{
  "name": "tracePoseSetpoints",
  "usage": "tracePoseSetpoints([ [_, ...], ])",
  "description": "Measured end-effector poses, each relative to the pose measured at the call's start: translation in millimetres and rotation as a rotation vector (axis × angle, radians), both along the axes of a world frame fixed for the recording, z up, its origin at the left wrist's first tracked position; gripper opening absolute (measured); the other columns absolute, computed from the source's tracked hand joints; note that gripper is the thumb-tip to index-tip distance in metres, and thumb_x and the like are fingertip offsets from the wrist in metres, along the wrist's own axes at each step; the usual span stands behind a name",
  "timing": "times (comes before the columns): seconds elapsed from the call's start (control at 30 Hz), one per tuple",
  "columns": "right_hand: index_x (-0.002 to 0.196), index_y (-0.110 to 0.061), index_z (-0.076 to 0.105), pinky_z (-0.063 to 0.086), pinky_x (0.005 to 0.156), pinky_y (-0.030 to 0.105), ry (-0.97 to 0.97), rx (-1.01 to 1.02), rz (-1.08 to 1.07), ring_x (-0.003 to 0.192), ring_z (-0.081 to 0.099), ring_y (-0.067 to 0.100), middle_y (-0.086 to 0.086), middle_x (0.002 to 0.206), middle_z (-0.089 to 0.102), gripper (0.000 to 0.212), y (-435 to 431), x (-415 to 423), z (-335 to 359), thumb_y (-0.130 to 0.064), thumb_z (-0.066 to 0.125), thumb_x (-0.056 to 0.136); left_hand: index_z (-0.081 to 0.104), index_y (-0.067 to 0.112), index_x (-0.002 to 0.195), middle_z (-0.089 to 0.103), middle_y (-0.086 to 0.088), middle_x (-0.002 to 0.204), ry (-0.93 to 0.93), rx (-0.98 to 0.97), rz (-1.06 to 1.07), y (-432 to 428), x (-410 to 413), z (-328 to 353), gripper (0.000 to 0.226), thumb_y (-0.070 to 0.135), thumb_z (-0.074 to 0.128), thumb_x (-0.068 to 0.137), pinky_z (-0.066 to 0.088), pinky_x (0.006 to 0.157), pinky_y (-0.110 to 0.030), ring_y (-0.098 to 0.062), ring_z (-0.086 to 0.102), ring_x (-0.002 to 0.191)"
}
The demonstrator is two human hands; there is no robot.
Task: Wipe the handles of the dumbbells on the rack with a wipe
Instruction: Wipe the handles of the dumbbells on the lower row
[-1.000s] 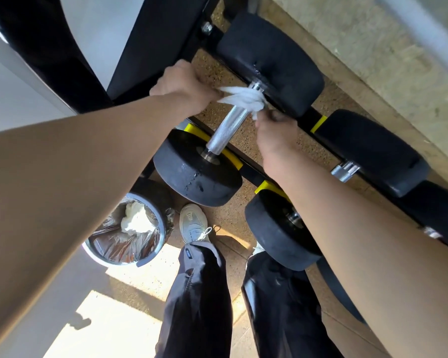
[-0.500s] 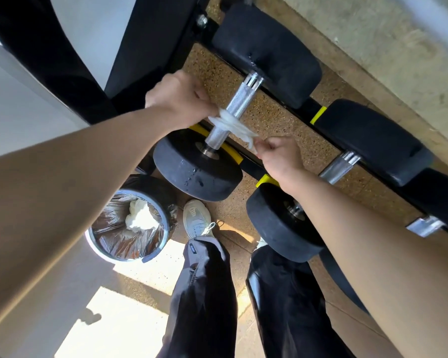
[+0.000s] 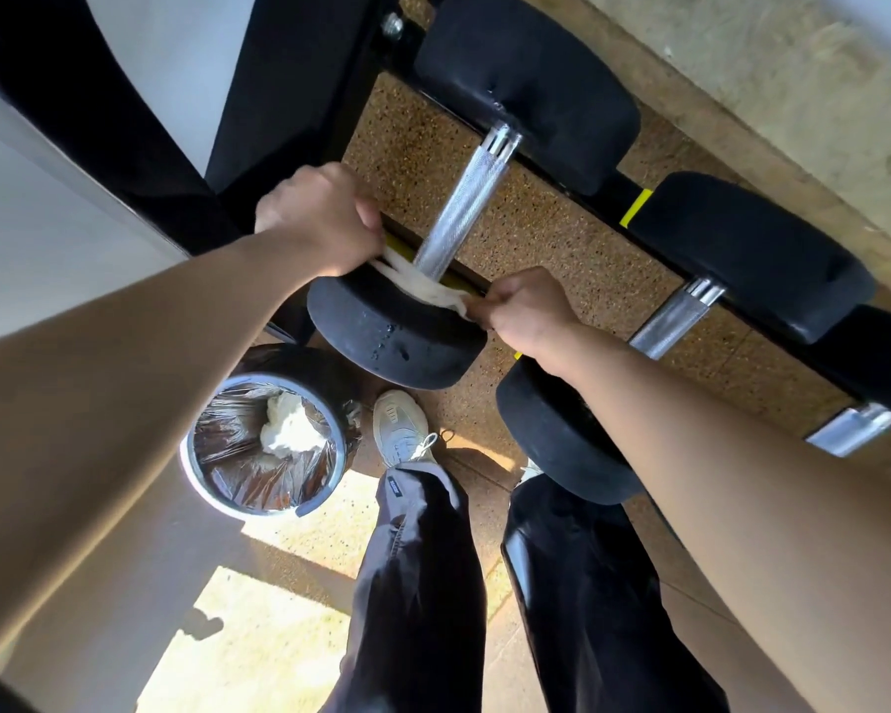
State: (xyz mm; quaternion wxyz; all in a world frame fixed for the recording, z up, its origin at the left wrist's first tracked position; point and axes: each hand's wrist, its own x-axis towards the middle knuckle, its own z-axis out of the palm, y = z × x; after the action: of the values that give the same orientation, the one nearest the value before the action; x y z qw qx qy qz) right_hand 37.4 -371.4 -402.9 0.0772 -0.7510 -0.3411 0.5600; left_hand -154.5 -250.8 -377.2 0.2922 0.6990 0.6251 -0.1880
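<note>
Wipe [image 3: 425, 286] pulled into a twisted band between both hands. It crosses the near end of the dumbbell handle [image 3: 466, 203], just above the front weight head [image 3: 397, 337] (full wrap not discernible). Left hand [image 3: 320, 218] pinches the left end and right hand [image 3: 528, 311] grips the right end, fingers curled. The dumbbell rests on the rack [image 3: 610, 190].

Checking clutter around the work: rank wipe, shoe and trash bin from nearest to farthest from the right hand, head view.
1. wipe, pinched by the right hand
2. shoe, floor, lower left
3. trash bin, farther left
</note>
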Motion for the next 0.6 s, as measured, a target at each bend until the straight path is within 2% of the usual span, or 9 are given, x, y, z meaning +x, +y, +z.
tracePoseSetpoints([
  [0.1,0.064,-0.002,0.066,0.046,0.063,0.031,0.036,0.051,0.021,0.061,0.057,0.017,0.013,0.067,0.069,0.046,1.6,-8.9,6.3,-0.043,0.081,0.079,0.071,0.036,0.091,0.071,0.008,0.101,0.012,0.063,0.042,4.2,0.3,0.3,0.025,0.014,0.062,0.082,0.055,0.071,-0.035,-0.023,0.068,0.094],
  [0.23,0.069,-0.004,0.069,0.055,0.067,0.034,-0.156,-0.034,0.021,0.071,0.069,0.024,0.008,0.072,0.072,0.041,-9.2,16.7,-2.1,-0.041,0.08,0.081,0.064,0.043,0.084,0.066,0.016,0.091,-0.112,-0.194,-0.106,1.3,13.6,10.3,0.015,0.039,0.075,0.076,0.055,0.082,-0.035,-0.016,0.062,0.098],
  [0.3,0.064,-0.009,0.066,0.054,0.066,0.033,-0.166,-0.021,-0.059,0.071,0.067,0.024,0.006,0.07,0.069,0.033,-12.3,24.5,-2.4,-0.033,0.079,0.084,0.066,0.041,0.084,0.059,0.018,0.08,-0.166,-0.242,-0.097,0.5,14.8,13.1,0.014,0.035,0.076,0.077,0.053,0.085,-0.032,-0.014,0.06,0.096],
  [0.43,0.061,-0.014,0.058,0.063,0.073,0.048,-0.116,0.059,-0.4,0.078,0.074,0.028,0.013,0.075,0.072,0.027,-15.2,38.5,5.1,-0.009,0.073,0.083,0.077,0.026,0.096,0.07,0.008,0.092,-0.408,-0.335,0.238,6.1,7.4,13.5,0.018,0.026,0.082,0.08,0.05,0.082,-0.024,-0.009,0.063,0.092],
  [0.53,0.057,-0.013,0.05,0.062,0.074,0.036,-0.001,0.108,-0.709,0.073,0.074,0.022,0.01,0.07,0.067,0.036,-14.5,51.6,12.1,0.003,0.064,0.086,0.076,0.024,0.092,0.073,0.001,0.091,-0.534,-0.32,0.422,9.5,7.4,8.9,0.01,0.017,0.077,0.085,0.052,0.071,-0.02,-0.008,0.066,0.085],
  [0.6,0.059,-0.01,0.047,0.061,0.072,0.029,0.151,0.12,-0.842,0.078,0.075,0.02,0.014,0.079,0.069,0.035,-10.5,50.4,18.3,0.005,0.06,0.088,0.076,0.024,0.092,0.077,0.0,0.093,-0.608,-0.344,0.525,11.9,11.5,3.4,0.008,0.018,0.072,0.089,0.051,0.064,-0.018,-0.01,0.072,0.087],
])
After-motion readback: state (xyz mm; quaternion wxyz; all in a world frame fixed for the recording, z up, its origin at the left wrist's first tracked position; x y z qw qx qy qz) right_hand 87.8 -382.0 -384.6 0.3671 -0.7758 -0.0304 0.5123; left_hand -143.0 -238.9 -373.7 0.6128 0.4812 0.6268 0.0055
